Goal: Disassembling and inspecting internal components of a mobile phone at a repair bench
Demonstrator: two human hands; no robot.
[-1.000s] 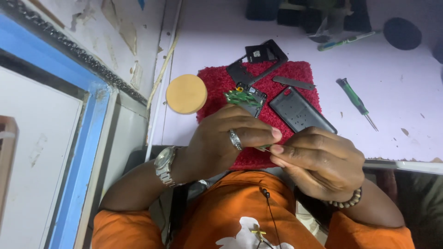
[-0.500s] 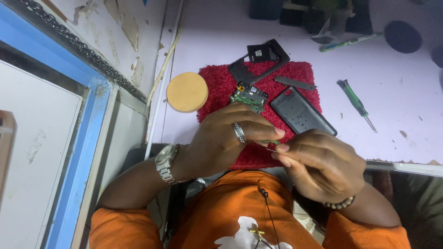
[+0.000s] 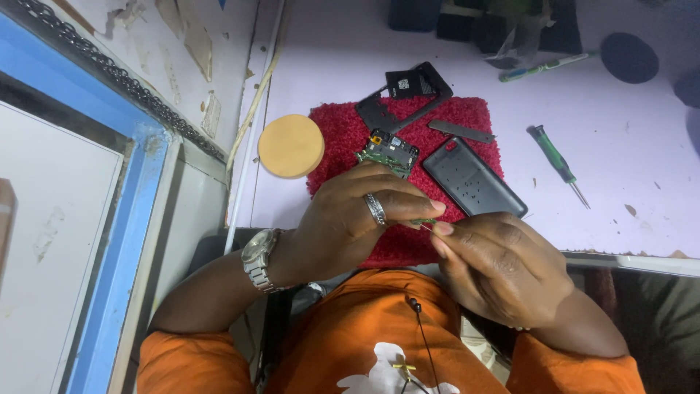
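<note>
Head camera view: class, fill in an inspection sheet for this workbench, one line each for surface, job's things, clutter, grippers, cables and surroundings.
Surface: pale lilac table, marked with specks; red mat near its front edge.
Job's things: green circuit board held over the mat; dark phone shell lying on the mat.
Clutter: round tan disc left of the mat; black frame parts at its far edge; green-handled screwdriver to the right.
Grippers: left hand grips the board; right hand pinches something too small to tell, fingertips meeting the left's.
Cables: thin black cable down the orange shirt.
Surroundings: blue frame and peeling wall on the left.
</note>
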